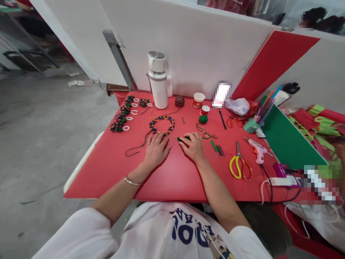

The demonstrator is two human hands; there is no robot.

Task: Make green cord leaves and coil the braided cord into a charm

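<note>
White shirt (153, 230) nearest, green piece (179, 139) points sideways left.

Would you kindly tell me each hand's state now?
Left hand: open, near the round multicoloured yarn ring.
Right hand: touching a small dark-green piece; grip unclear.

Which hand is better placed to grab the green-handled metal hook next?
Probably the right hand, nearer the hook; the left hand is farther off, at the near edge of the multicoloured yarn ring.
</note>
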